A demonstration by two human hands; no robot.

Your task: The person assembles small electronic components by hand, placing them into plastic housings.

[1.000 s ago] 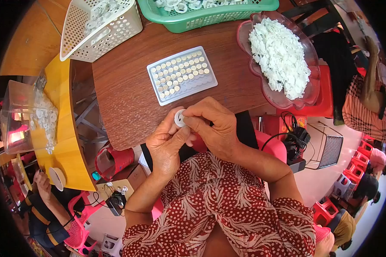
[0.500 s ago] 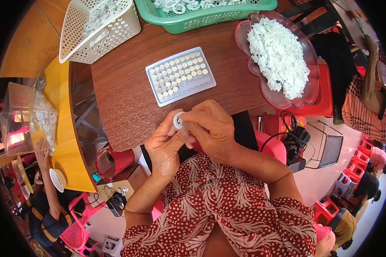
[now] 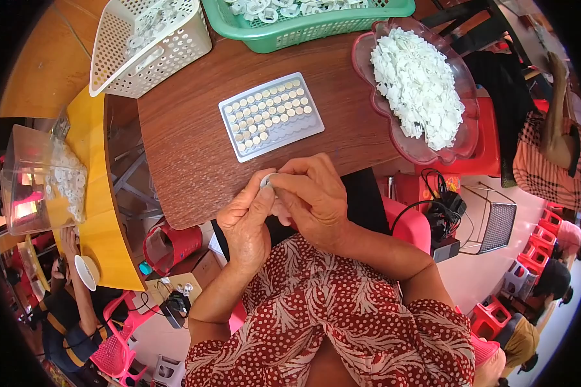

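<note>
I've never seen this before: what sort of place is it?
Probably a small assembly workshop: a tray of round pieces, a green basket of white parts, a bowl of white bits.

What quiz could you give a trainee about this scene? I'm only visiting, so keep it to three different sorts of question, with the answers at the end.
1. Short answer: what do the fingertips of the left hand and the right hand meet on?

2. Fill in the blank: the pink-tinted bowl holds a heap of small ____ pieces.

3. Multiple choice: seen from the hands, where is the green basket?
A) Nearer than the tray of pale discs
B) Beyond that tray
C) Underneath that tray

Key:
1. A small white part, mostly covered by the fingers.
2. White.
3. B.
</note>
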